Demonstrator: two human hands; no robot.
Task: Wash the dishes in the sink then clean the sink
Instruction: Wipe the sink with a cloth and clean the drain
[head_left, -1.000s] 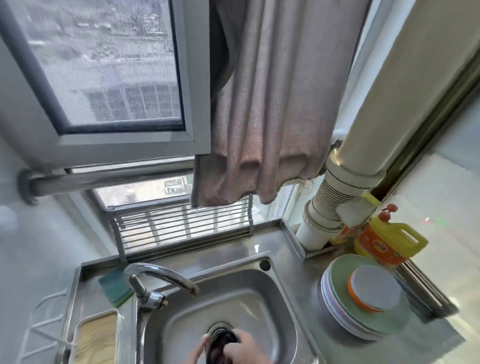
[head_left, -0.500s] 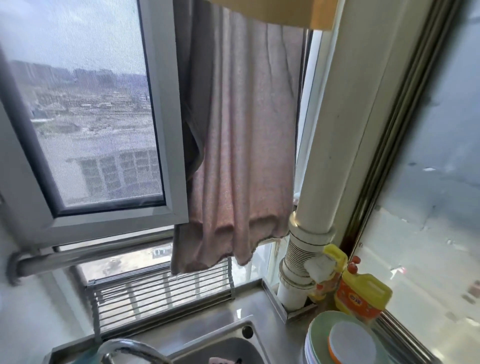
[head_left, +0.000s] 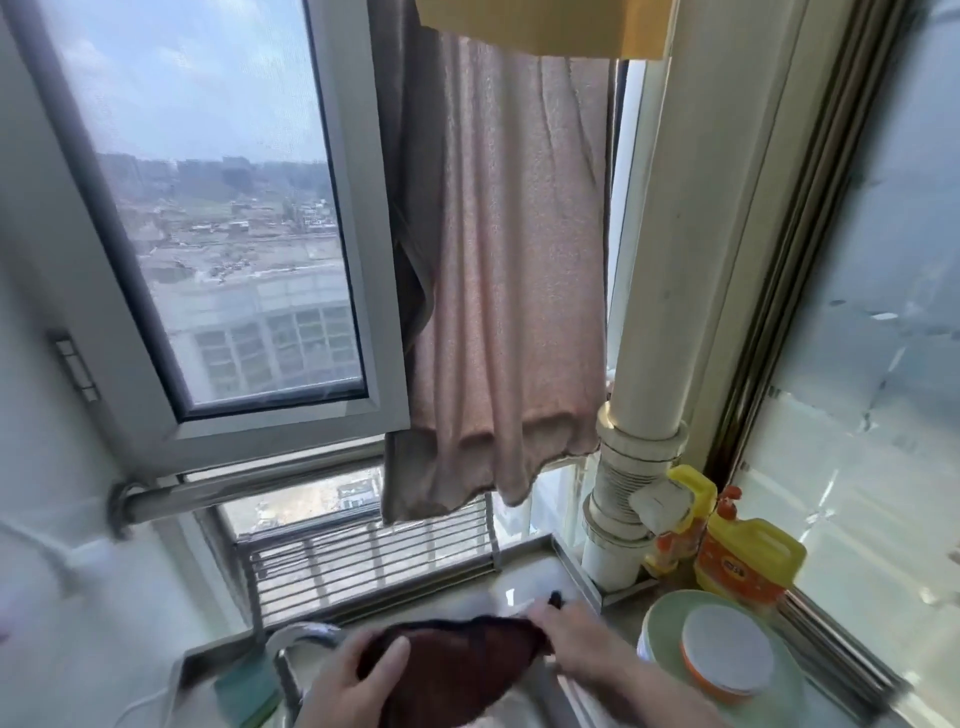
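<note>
- Both of my hands held one dark cloth (head_left: 457, 670) low over the sink area, just beside the faucet (head_left: 296, 642).
- Left hand (head_left: 353, 691): thumb pressed on top of the cloth, fingers curled beneath it.
- Right hand (head_left: 582, 644): fingers pinched the cloth's far corner.
- Washed plates (head_left: 670, 618) sat stacked on the surface to my right, an orange-rimmed bowl (head_left: 727, 657) upside down on top.

text — none legible | yellow detergent bottle (head_left: 746, 557) — orange label blurred
</note>
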